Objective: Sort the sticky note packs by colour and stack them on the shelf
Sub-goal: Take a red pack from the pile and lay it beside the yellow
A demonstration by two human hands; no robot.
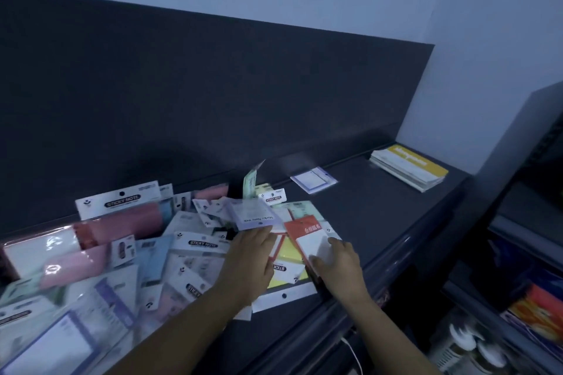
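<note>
While pack pile (128, 253) covers left of dark shelf (380, 222), left hand (248, 259) pinches lavender pack (253, 216); right hand (338, 259) grips red-topped white pack (307, 237) beside pile. 1 purple-bordered pack (313, 180) lies apart, farther right.

Dim, bluish view with soft blur toward the edges.
We see weak, cool light with no clear source; the dark back panel (213, 85) shows almost no detail. Glare sits on the plastic wrappers (58, 242) at left. The pile of packs (91, 298) at lower left and the goods (542, 310) at lower right are smeared; the purple pack (253, 218) in the left hand (248, 262) and the red-and-white pack (313, 237) in the right hand (338, 262) are sharper.
</note>
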